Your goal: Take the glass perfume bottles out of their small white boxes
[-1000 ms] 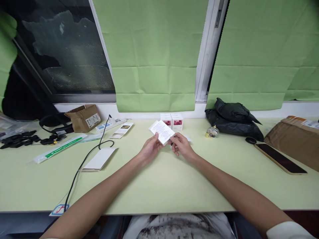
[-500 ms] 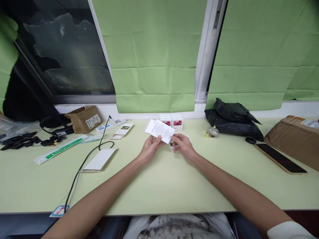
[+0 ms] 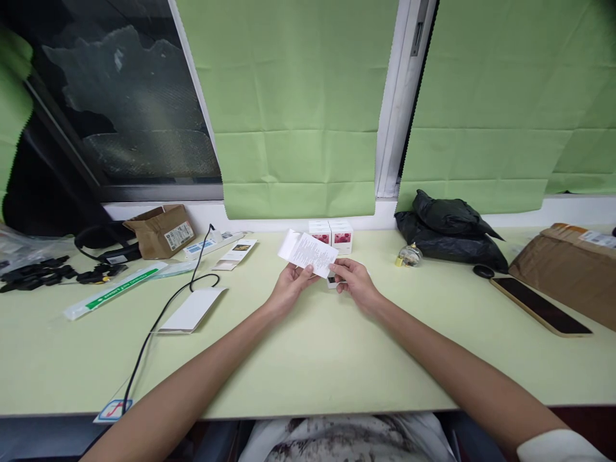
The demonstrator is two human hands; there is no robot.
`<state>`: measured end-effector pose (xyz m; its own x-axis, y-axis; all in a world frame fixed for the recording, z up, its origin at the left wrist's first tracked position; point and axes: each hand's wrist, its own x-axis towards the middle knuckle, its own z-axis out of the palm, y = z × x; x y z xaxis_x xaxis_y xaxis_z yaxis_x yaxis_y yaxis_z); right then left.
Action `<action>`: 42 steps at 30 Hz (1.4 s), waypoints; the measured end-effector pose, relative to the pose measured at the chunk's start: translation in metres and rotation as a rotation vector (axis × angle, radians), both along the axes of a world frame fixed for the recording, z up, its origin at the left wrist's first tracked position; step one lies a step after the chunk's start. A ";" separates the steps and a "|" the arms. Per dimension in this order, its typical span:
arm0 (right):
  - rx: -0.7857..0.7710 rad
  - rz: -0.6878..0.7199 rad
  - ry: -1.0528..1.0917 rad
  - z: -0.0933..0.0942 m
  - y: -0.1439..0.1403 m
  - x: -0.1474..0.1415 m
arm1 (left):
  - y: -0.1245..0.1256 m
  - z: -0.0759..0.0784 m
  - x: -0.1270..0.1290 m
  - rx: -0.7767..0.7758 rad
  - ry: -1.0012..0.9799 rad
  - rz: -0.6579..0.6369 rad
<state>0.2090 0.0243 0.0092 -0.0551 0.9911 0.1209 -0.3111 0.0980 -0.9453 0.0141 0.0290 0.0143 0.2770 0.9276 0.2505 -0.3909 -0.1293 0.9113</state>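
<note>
From my station, the left hand (image 3: 289,289) pinches the lower edge of the printed white card (image 3: 310,250) and the right hand (image 3: 355,281) its right corner, above the table (image 3: 308,359). I'd judge it light, thin and easily creased; I'd grip edges gently.

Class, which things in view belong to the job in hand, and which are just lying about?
Seems part of the job:
- printed white card, held by the left hand and right hand
- small boxes just behind it
- possibly the folded white card to the left

Seems just lying about:
- phone
- mouse
- black bag
- open cardboard box
</note>
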 end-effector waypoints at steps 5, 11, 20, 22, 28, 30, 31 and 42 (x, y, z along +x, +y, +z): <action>0.004 0.035 0.010 0.001 -0.001 0.001 | -0.002 0.003 -0.001 -0.006 0.028 -0.034; 0.034 0.032 0.000 0.005 -0.004 -0.002 | -0.002 0.010 -0.002 -0.069 -0.027 -0.090; 0.018 0.078 0.087 0.011 -0.008 -0.005 | -0.005 0.014 -0.002 -0.131 -0.093 -0.129; 0.017 0.061 0.080 0.013 -0.008 -0.004 | -0.004 0.013 -0.002 -0.120 -0.113 -0.105; -0.034 0.131 0.164 0.017 -0.007 0.002 | 0.006 0.008 -0.007 -0.143 -0.040 0.076; -0.023 0.165 0.180 0.015 -0.005 0.005 | 0.009 0.007 -0.010 -0.163 -0.013 0.139; 0.000 0.170 0.155 0.014 -0.004 0.006 | 0.009 0.006 -0.010 -0.174 -0.006 0.157; 0.315 -0.217 -0.296 0.000 -0.004 0.001 | -0.002 0.005 -0.001 -0.238 0.020 -0.085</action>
<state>0.2097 0.0207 0.0087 0.0718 0.9013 0.4272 0.0259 0.4265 -0.9041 0.0131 0.0274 0.0188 0.3589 0.9331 0.0219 -0.3732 0.1220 0.9197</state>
